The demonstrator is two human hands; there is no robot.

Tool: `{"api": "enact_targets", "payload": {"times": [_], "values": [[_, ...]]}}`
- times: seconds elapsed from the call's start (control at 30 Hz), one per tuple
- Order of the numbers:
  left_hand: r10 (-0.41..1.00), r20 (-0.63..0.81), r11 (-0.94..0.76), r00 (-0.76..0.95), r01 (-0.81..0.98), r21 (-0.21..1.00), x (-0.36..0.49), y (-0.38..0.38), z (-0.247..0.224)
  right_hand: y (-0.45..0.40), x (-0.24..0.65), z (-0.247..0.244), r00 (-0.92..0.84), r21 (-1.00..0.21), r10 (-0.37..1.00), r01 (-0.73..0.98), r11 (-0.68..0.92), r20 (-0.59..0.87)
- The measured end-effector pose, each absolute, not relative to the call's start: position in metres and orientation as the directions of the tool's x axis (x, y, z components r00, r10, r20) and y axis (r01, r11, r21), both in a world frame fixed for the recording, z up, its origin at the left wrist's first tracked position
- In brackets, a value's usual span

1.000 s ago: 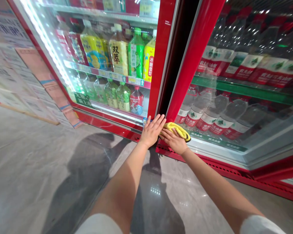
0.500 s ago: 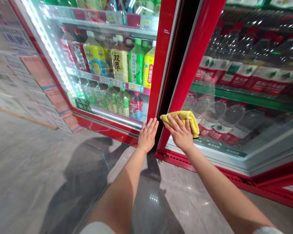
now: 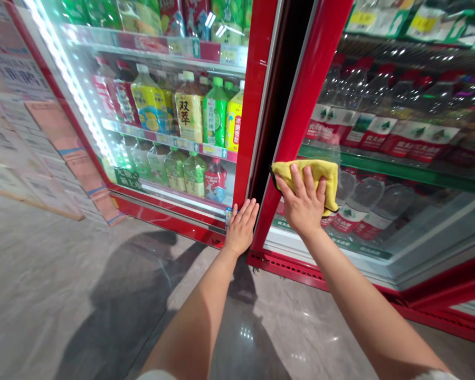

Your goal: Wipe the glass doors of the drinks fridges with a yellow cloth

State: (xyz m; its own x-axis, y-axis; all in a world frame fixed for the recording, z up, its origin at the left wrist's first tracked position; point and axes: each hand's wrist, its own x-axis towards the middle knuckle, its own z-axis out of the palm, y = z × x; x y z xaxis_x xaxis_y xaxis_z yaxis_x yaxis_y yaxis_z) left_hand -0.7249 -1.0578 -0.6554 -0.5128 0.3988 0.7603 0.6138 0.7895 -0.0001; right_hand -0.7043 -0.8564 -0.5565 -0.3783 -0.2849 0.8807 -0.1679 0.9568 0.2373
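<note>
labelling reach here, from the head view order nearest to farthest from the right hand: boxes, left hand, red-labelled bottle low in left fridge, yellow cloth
1. Yellow cloth: under the right hand
2. Left hand: to its left
3. Red-labelled bottle: low in the left fridge
4. Boxes: stacked at far left

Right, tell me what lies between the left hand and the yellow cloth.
Head view: between the left hand and the yellow cloth lie the dark gap and the right cooler's red frame.
</note>
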Motion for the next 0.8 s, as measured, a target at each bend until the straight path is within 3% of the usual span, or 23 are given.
{"api": "enact_targets", "payload": {"times": [0.23,0.47,0.7,0.8], "values": [[0.332,0.778,0.808,-0.534,0.587,0.058,-0.728,-1.053,-0.656,-0.844,-0.682,-0.612,-0.465,0.329,-0.407,-0.243,0.913,0.786],[0.361,0.813,0.777,-0.457,0.629,0.009,-0.735,-1.039,-0.659,-0.861,-0.701,-0.535,-0.391,0.201,-0.237,-0.132,0.971,0.889],[0.347,0.826,0.796,-0.444,0.605,-0.009,-0.736,-1.033,-0.66,-0.859,-0.692,-0.572,-0.416,0.227,-0.313,-0.243,0.943,0.854],[0.353,0.817,0.791,-0.456,0.612,-0.001,-0.736,-1.032,-0.661,-0.86,-0.694,-0.554,-0.395,0.211,-0.288,-0.227,0.951,0.872]]}}
